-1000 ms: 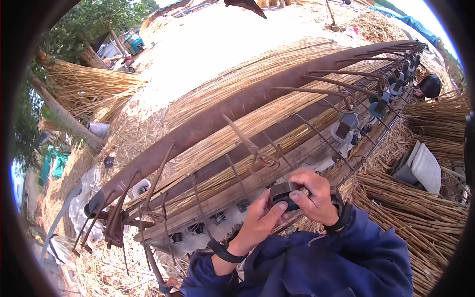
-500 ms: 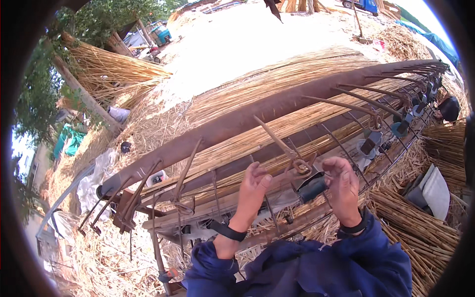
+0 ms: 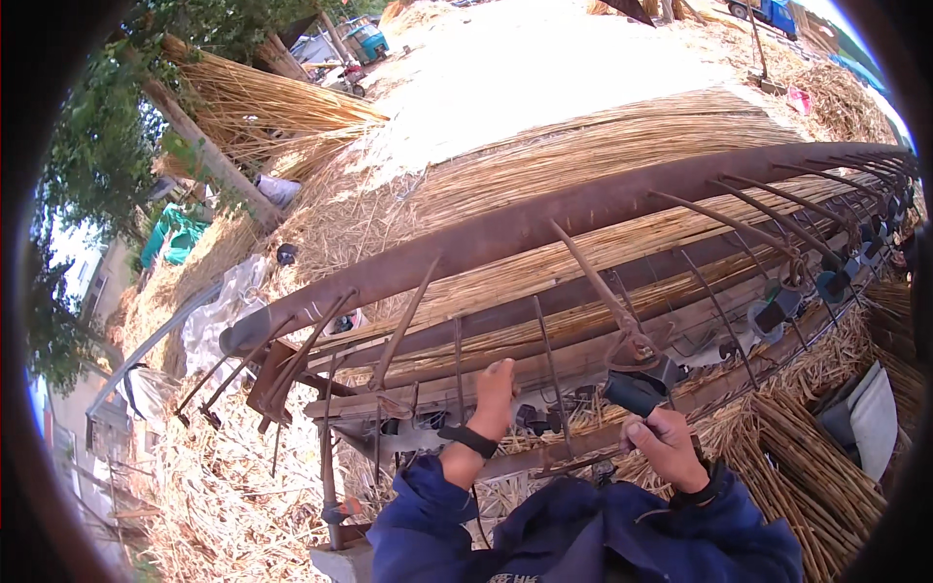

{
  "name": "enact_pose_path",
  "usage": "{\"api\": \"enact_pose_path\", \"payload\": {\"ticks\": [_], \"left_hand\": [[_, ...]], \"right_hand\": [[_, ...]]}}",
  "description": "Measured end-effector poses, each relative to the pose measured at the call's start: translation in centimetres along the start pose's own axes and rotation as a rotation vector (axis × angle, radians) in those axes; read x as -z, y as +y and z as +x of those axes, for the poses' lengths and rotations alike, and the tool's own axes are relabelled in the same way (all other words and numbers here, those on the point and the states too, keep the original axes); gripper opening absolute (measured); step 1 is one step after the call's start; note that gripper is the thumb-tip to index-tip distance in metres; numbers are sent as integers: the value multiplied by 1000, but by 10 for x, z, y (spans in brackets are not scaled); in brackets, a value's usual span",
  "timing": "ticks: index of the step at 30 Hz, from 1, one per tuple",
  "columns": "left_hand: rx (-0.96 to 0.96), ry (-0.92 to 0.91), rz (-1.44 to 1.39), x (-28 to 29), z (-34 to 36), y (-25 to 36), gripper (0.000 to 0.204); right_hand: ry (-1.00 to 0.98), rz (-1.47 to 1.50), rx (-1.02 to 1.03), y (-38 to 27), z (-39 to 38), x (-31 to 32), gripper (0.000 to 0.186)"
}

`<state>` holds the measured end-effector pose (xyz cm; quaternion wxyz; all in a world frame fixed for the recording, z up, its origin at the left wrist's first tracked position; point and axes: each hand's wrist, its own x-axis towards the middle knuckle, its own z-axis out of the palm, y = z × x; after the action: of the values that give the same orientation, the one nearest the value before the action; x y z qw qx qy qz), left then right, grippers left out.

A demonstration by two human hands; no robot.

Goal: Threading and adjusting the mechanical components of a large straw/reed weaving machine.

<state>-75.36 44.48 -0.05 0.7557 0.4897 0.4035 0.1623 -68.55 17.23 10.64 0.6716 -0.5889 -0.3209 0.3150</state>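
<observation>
A dark cylindrical piece point(image 3: 632, 393) hangs at the ringed end of a rusty rod point(image 3: 590, 266), one of several along a long curved steel beam point(image 3: 496, 228). My right hand point(image 3: 661, 439) is just below that piece, fingers closed; what they hold is hidden. My left hand point(image 3: 494, 394) is raised at a weathered wooden board point(image 3: 369, 404), left of the hanging piece, with fingers curled over something I cannot make out. Long dry reeds point(image 3: 525, 165) lie behind the beam, and thin upright rods point(image 3: 546, 355) cross the board beside my hands.
Reed bundles point(image 3: 777, 457) and pale bent sheets point(image 3: 870, 423) lie at the right. A leaning trunk point(image 3: 214, 165), loose reeds point(image 3: 253, 97), green tarp point(image 3: 175, 233) and crumpled plastic point(image 3: 224, 311) are at the left. A metal post point(image 3: 330, 496) stands near me.
The dark piece, between both hands a second ago, was let go and now hangs from the rod. Both hands have dropped from their half-second-ago position, the right beneath the piece. The view has shifted.
</observation>
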Motion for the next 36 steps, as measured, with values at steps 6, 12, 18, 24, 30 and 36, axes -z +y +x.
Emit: {"api": "enact_pose_path", "payload": {"ticks": [6, 12, 18, 24, 30, 36], "left_hand": [[148, -118, -192, -1, -95, 14, 25], [132, -281, -464, -9, -112, 85, 38], [-125, -373, 199, 24, -90, 87, 40], [-1209, -494, 1159, 5, -82, 63, 34], [-1151, -709, 1205, 37, -96, 65, 14], [-994, -826, 889, 28, -119, 72, 14]], "right_hand": [[-204, -177, -13, 5, 43, -38, 30], [-457, 101, -251, 38, 112, -78, 47], [-600, 557, -671, 33, 96, -86, 23], [-520, 450, -600, 29, 64, -66, 19], [-795, -255, -677, -11, -38, 54, 24], [-679, -335, -545, -29, -46, 59, 21]]}}
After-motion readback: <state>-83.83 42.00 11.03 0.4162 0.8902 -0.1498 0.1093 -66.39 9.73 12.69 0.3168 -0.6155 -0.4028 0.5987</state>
